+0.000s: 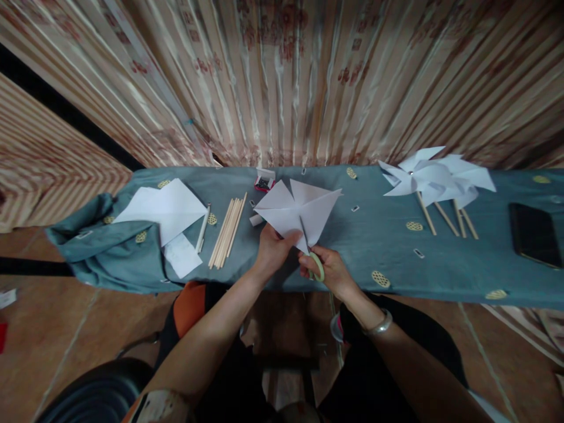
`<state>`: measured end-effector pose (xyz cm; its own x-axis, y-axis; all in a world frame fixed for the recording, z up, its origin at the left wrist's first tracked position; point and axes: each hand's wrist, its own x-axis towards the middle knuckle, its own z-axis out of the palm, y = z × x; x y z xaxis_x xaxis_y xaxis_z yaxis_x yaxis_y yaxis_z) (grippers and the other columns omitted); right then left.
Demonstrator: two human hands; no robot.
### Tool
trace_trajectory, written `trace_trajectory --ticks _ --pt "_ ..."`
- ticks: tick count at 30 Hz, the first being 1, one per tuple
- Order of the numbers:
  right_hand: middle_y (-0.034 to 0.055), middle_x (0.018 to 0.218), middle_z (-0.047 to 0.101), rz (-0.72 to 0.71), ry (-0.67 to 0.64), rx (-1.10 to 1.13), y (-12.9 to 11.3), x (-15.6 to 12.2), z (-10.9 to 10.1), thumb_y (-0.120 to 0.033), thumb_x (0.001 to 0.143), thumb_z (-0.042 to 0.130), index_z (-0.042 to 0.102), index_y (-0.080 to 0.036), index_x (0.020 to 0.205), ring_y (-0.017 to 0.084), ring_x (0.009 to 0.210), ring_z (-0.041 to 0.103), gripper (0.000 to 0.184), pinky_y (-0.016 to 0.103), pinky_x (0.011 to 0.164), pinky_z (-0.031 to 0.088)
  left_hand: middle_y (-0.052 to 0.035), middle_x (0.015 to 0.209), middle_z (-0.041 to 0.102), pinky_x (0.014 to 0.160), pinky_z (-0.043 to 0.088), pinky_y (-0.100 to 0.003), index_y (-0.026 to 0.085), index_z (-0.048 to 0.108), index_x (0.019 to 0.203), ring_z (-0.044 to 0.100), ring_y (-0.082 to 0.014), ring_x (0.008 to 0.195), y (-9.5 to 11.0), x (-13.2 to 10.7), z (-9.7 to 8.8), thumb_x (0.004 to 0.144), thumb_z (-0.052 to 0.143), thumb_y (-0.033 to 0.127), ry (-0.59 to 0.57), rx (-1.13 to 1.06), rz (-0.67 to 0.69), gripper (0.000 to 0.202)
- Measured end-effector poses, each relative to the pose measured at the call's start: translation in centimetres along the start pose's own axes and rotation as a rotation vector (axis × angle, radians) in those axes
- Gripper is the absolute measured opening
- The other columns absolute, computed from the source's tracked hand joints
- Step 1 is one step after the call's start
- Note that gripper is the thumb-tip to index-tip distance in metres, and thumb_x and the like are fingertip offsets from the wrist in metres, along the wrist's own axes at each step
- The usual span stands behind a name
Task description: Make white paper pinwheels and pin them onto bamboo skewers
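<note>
A white paper square (282, 210) with slits running in from its corners is pinched in my left hand (272, 249), thumb on top. My right hand (328, 267) grips a pair of scissors (316, 268) with pale green handles. The scissor blades lie along the paper's near corner, pointing toward its middle. Behind the paper stands a small open box (265, 180) with dark contents. A white cylinder (256, 220), partly hidden, lies by the paper's left edge.
Wooden sticks (228, 232), a white pen (203, 229) and white paper sheets (178, 205) lie to the left. Several paper pinwheels (434, 176) on sticks and a black phone (535, 234) are on the right. A green cloth (396, 235) covers the narrow table; a curtain (286, 88) hangs behind.
</note>
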<state>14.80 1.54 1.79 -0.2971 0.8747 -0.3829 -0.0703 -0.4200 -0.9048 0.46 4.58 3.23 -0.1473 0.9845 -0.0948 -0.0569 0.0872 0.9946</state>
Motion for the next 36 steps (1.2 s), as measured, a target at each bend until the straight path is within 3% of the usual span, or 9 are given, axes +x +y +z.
trace_trajectory --ticks 36 --pt "-0.0044 0.049 0.058 -0.001 -0.001 -0.041 -0.23 0.0 0.04 -0.055 0.057 0.081 0.059 -0.019 0.066 0.009 0.045 0.051 0.044 0.023 0.046 0.041 0.0 0.073 0.066 0.065 0.048 -0.029 0.017 0.062 0.08 0.06 -0.0161 0.065 0.0 -0.29 -0.06 0.059 0.074 0.023 -0.013 -0.051 0.011 0.024"
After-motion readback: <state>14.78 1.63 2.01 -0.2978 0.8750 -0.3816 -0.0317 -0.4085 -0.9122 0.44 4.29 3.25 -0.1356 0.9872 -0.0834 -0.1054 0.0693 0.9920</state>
